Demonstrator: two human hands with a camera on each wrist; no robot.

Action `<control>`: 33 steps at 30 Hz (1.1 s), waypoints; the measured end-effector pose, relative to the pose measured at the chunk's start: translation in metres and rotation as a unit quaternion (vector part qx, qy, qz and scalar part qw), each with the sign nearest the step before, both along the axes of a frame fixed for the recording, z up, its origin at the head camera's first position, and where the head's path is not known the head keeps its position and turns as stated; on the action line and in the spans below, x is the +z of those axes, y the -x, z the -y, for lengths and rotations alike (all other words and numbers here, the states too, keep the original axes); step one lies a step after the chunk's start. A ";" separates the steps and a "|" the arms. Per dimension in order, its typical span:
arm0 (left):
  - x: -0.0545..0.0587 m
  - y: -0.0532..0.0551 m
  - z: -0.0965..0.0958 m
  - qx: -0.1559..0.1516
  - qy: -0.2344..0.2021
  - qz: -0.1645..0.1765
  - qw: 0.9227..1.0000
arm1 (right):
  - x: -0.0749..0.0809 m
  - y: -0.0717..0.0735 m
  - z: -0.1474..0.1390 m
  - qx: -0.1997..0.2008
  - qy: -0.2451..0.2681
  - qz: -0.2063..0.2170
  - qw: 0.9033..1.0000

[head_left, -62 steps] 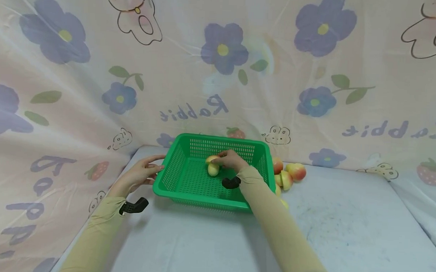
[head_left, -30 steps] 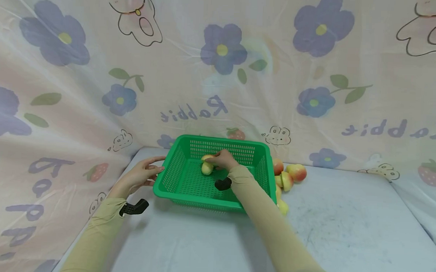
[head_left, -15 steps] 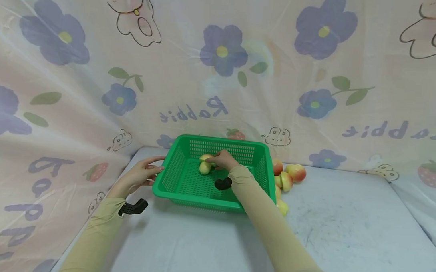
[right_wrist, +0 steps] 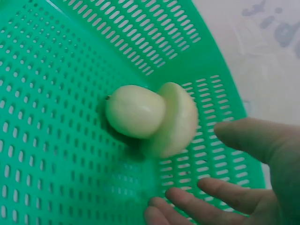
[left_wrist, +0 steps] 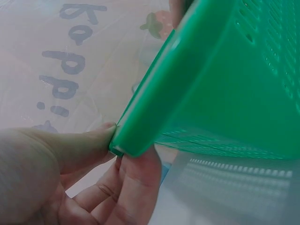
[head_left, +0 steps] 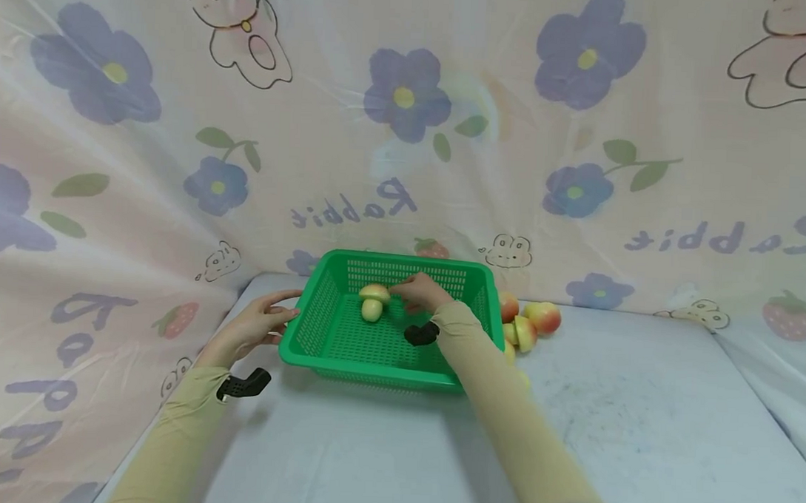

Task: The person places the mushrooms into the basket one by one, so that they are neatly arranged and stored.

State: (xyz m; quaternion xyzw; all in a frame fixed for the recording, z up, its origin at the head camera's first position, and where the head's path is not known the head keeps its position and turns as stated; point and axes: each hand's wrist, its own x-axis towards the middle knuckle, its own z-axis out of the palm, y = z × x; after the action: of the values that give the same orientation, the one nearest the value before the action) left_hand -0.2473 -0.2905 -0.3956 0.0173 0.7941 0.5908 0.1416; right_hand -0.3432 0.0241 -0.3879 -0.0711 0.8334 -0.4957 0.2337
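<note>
A mushroom with a pale rounded stem and a yellow-orange cap lies on the floor of the green plastic basket. My right hand is inside the basket, just right of the mushroom. In the right wrist view the fingers are spread and apart from the mushroom, holding nothing. At the basket's left end my left hand grips the rim. The left wrist view shows the thumb and fingers of the left hand pinching the rim at its edge.
Several yellow-red, fruit-coloured pieces lie on the table against the basket's right side, some partly hidden by it and by the right sleeve. A patterned curtain hangs behind and on the left.
My right hand moved the mushroom leftward inside the basket, then let it go and drew back slightly to the right. My left hand has stayed on the rim.
</note>
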 end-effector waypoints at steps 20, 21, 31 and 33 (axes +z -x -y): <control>0.001 -0.005 -0.001 0.000 0.001 -0.003 1.000 | 0.041 -0.003 -0.051 0.050 0.097 0.011 0.994; 0.001 -0.005 -0.001 0.000 0.002 -0.003 1.000 | 0.043 -0.003 -0.054 0.051 0.102 0.011 0.993; 0.001 -0.006 0.001 -0.008 -0.017 -0.004 1.000 | 0.066 -0.017 -0.085 0.038 0.143 0.009 0.989; 0.001 -0.005 0.000 -0.012 -0.020 -0.004 1.000 | 0.072 -0.022 -0.094 0.040 0.144 0.005 0.989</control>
State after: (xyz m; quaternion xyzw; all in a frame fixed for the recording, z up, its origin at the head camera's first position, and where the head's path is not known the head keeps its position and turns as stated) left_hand -0.2419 -0.2909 -0.3947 0.0322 0.7822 0.6050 0.1453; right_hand -0.3211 0.1181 -0.3162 -0.1348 0.7487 -0.6013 0.2442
